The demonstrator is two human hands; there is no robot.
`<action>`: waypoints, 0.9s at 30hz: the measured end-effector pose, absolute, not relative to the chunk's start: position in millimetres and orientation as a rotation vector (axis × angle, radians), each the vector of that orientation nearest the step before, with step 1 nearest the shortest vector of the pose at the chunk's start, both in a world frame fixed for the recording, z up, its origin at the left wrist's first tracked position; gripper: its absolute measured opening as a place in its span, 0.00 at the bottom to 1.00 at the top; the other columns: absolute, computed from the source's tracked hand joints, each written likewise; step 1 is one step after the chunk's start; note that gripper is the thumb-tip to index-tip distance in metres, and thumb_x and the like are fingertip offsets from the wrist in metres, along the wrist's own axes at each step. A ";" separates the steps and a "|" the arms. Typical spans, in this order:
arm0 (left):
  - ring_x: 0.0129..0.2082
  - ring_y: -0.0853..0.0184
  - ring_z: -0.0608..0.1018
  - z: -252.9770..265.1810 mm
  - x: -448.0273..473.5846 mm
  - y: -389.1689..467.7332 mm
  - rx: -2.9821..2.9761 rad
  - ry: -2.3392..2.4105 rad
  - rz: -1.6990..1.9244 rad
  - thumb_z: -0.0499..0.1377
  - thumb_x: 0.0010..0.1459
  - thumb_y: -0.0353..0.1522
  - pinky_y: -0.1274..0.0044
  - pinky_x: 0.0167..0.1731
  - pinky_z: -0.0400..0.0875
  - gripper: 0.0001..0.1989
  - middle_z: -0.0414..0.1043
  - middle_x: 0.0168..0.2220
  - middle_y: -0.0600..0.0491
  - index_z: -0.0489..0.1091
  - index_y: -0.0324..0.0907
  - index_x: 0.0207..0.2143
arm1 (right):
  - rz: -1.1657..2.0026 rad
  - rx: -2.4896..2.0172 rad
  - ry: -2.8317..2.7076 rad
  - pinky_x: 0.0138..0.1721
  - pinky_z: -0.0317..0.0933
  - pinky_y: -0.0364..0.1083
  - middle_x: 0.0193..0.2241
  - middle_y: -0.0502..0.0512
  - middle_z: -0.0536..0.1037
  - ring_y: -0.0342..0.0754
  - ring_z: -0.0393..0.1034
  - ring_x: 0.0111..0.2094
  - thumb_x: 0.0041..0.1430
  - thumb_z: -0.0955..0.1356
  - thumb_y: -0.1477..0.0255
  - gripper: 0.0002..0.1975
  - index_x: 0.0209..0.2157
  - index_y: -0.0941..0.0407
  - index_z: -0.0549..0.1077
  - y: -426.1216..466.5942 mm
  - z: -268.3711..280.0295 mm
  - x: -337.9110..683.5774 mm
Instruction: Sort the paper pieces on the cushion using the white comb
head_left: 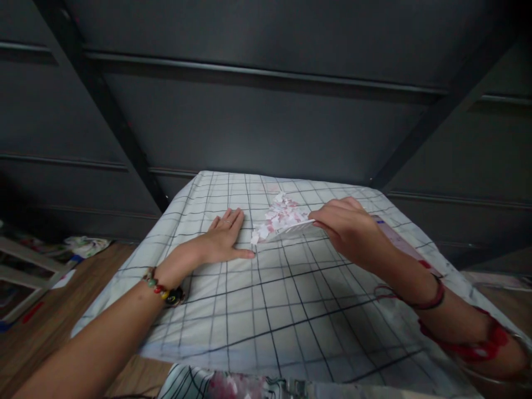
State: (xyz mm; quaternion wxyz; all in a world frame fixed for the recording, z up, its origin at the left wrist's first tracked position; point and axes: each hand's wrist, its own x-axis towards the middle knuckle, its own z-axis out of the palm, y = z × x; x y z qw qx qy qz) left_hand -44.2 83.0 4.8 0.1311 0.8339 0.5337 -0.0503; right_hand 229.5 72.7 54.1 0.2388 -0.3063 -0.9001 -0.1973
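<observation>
A heap of small torn paper scraps (pixel 282 215), white and pinkish, lies on the checked cloth (pixel 266 310). My right hand (pixel 347 227) pinches the end of a thin, flat white card (pixel 293 226), which looks like stiff paper. Its long edge runs along the near side of the heap, and its exact kind is hard to make out. Left of the scraps, my left hand (pixel 224 238) rests palm down on the cloth with its fingers stretched out and thumb apart, holding nothing. The thumb tip is close to the heap's left end.
Partly behind my right forearm lies a flat pinkish sheet or packet (pixel 399 241). Dark panels (pixel 266 122) with metal rails rise beyond the table's far edge. On the wooden floor at left are a pale rack (pixel 25 266) and a crumpled cloth (pixel 87 245).
</observation>
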 end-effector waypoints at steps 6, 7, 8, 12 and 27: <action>0.65 0.47 0.34 3.3 -42.9 84.2 2.438 1.578 -0.118 0.49 0.56 0.56 0.60 0.60 0.36 0.52 0.26 0.66 0.32 0.33 0.26 0.65 | -0.493 -0.834 -2.435 0.34 0.57 0.45 0.24 0.51 0.74 0.45 0.66 0.28 0.59 0.60 0.81 0.12 0.30 0.56 0.71 81.3 51.8 232.6; 0.65 0.47 0.34 2.4 -42.9 84.7 2.450 1.574 -0.112 0.49 0.57 0.56 0.60 0.60 0.36 0.51 0.27 0.66 0.33 0.33 0.26 0.65 | -0.480 -0.824 -2.426 0.33 0.57 0.45 0.24 0.51 0.74 0.45 0.66 0.27 0.59 0.60 0.81 0.12 0.30 0.56 0.71 82.7 50.3 233.2; 0.65 0.47 0.35 1.4 -43.0 85.1 2.464 1.566 -0.108 0.48 0.57 0.56 0.60 0.60 0.36 0.51 0.27 0.66 0.33 0.33 0.27 0.66 | -0.467 -0.811 -2.420 0.32 0.57 0.45 0.24 0.50 0.74 0.45 0.66 0.27 0.59 0.60 0.81 0.11 0.29 0.56 0.71 83.8 48.7 233.6; 0.65 0.48 0.35 -0.5 -42.8 86.4 2.501 1.543 -0.103 0.46 0.59 0.56 0.60 0.60 0.36 0.49 0.27 0.67 0.34 0.32 0.28 0.66 | -0.485 -0.706 -2.388 0.31 0.59 0.45 0.24 0.50 0.74 0.44 0.66 0.25 0.59 0.60 0.81 0.10 0.31 0.56 0.70 84.0 42.3 234.5; 0.65 0.50 0.35 0.8 -43.9 86.7 2.530 1.543 -0.103 0.43 0.60 0.57 0.64 0.61 0.36 0.49 0.28 0.67 0.34 0.34 0.26 0.66 | -0.417 -0.660 -2.404 0.32 0.61 0.45 0.25 0.49 0.74 0.43 0.66 0.26 0.60 0.61 0.80 0.07 0.34 0.55 0.68 83.8 41.8 248.7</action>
